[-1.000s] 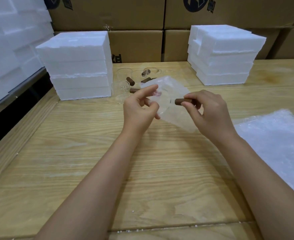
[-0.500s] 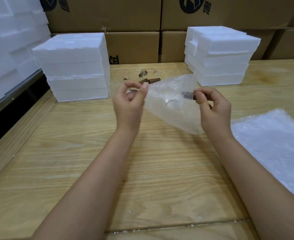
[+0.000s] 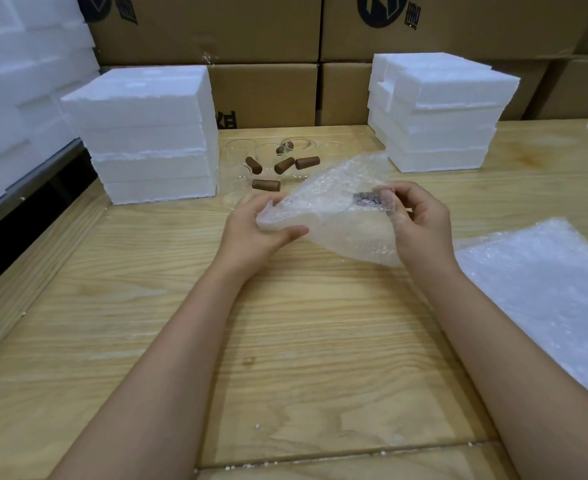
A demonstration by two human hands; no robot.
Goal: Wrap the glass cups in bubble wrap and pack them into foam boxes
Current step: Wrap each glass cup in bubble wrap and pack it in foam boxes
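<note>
1. Above the middle of the table (image 3: 285,341), the left hand (image 3: 254,230) grips the bubble wrap (image 3: 334,223); the right hand (image 3: 420,223) pinches the wrapped cup's handle (image 3: 368,199) through it.
2. Behind them, loose cups (image 3: 271,164) lie between the left foam stack (image 3: 147,133) and the right foam stack (image 3: 437,112); spare sheets (image 3: 545,289) lie at the right edge.

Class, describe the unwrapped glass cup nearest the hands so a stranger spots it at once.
On the wooden table, look between the left foam stack and the right foam stack, where clear cups cluster. Pick the front cup: its brown handle lies nearer the left hand than any other.
</note>
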